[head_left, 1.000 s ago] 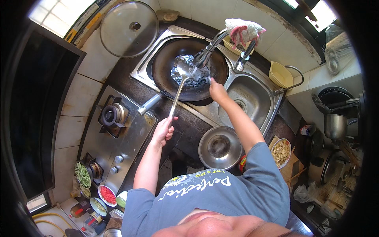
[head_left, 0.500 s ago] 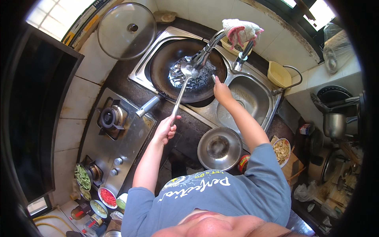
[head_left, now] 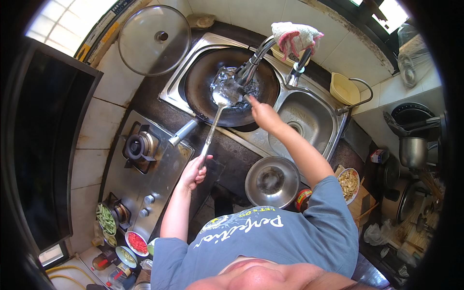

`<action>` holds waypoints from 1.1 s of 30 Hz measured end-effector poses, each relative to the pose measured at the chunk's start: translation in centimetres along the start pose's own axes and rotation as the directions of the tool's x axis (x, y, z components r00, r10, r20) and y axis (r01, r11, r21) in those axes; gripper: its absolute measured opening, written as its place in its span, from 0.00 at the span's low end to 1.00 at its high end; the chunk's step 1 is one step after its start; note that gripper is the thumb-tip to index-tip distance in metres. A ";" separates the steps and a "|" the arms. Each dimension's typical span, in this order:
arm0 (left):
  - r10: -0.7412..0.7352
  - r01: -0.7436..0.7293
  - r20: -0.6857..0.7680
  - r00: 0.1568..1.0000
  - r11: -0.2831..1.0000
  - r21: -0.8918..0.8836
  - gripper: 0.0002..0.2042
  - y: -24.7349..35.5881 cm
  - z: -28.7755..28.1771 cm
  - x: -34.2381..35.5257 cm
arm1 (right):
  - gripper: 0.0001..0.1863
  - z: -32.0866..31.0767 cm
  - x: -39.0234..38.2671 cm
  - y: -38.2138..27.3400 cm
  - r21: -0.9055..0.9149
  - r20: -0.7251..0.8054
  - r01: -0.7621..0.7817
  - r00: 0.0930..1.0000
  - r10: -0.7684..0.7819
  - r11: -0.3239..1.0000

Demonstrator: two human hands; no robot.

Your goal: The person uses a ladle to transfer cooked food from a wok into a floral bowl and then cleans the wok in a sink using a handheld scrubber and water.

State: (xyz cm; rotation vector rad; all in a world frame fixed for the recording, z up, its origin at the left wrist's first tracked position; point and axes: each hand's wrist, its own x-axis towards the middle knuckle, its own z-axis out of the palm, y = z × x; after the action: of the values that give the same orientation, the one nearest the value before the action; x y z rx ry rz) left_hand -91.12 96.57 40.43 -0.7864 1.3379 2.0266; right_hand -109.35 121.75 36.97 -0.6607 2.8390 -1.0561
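Observation:
My left hand (head_left: 194, 174) is closed round the handle of a long metal ladle (head_left: 212, 126). The ladle's head lies inside a dark wok (head_left: 198, 92) that sits in the larger sink basin, with shiny water at its bottom. My right hand (head_left: 263, 115) reaches over the wok's near right side, its fingers closed on a short grey-handled tool (head_left: 247, 98). Its far end is a dark blur beside the ladle's head, so I cannot make out its kind. The faucet (head_left: 256, 57) reaches over the wok.
A steel bowl (head_left: 272, 181) stands near my body, and the smaller sink basin (head_left: 309, 116) is at right. A gas stove (head_left: 145, 186) is at left, with bowls of green beans (head_left: 106, 219) and chopped red pieces (head_left: 137, 242). A glass lid (head_left: 154, 41) leans at the back.
The ladle has come nearer to me, its handle shifting left with my left hand. My right hand has moved left, further over the wok, with its tool beside the ladle's head.

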 end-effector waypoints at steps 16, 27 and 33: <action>-0.053 0.055 -0.053 0.997 0.997 0.051 0.16 2.6 2.5 0.6 | 0.18 1.1 0.7 1.0 -0.133 0.128 -0.067 0.988 0.084 0.989; 0.122 -0.046 -0.155 0.980 0.904 0.424 0.14 2.7 2.9 0.7 | 0.19 0.8 1.0 1.7 -0.061 0.074 -0.052 0.996 0.057 0.997; 0.798 0.162 0.138 0.586 -0.283 0.945 0.20 3.5 3.8 -1.1 | 0.21 -2.4 1.1 4.7 -0.129 -0.082 -0.123 0.990 0.113 0.984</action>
State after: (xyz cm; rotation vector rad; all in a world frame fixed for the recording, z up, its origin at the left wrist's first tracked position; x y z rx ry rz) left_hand -93.59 98.79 44.60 -0.0763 3.2242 0.0261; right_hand -112.51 125.93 35.93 -0.4632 2.9908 -0.8968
